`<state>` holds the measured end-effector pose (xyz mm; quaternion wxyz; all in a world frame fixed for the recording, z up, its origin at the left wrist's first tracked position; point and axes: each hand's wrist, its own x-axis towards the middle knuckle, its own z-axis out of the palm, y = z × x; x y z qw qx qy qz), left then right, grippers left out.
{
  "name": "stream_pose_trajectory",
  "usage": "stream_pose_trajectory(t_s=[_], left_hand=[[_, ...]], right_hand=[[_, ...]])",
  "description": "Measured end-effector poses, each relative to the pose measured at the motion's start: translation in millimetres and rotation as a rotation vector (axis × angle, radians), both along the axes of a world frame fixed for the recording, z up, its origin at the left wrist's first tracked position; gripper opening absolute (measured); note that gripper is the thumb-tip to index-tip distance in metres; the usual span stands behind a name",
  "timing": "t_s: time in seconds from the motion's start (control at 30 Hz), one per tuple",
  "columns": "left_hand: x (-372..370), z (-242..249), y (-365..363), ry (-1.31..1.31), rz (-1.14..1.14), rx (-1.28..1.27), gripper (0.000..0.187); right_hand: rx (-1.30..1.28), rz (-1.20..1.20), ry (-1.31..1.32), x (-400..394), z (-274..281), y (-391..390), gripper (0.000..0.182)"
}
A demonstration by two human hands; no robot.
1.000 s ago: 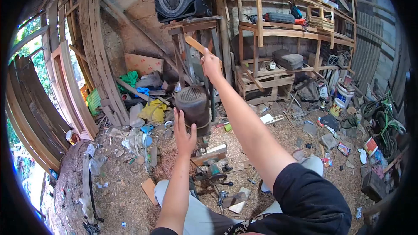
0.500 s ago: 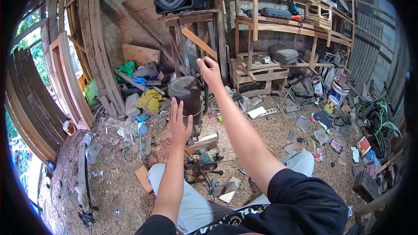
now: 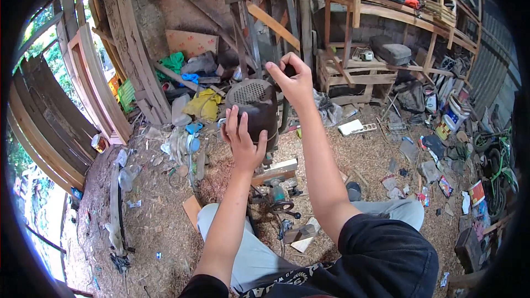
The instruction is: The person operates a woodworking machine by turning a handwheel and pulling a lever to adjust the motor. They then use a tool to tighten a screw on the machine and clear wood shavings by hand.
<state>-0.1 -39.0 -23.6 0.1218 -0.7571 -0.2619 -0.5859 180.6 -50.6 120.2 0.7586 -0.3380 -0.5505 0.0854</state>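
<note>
The two hands were apart. The left hand [image 3: 245,142], fingers spread, rested on the near side of one dark, rounded motor housing [image 3: 255,111], whose top was pierced with many small round holes. The right hand [image 3: 295,84] was curled near the housing's right side; whether it gripped anything could not be told. Just beyond it slanted one flat, smooth wooden slat [image 3: 272,25]. Nearer, below the housing, sat one wooden block [image 3: 274,176] and one round metal handwheel [image 3: 282,206], above sawdust-covered ground [image 3: 160,215]. Two plastic buckets [image 3: 446,127] stood far right.
</note>
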Motion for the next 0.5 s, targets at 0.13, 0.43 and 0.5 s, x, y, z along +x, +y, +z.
stream_pose_trajectory(t_s=[0.13,0.43,0.5], left_hand=[[-1,12,3,0.029,0.036,0.049,0.068],[12,8,17,0.006,0.156,0.019,0.060],[13,5,21,0.014,0.164,0.023,0.060]], right_hand=[[-0.036,0.024,-0.012,2,-4,-4,0.036],[0.029,0.051,-0.016,1,-19,-12,0.037],[0.049,0.025,0.013,2,-21,-9,0.034]])
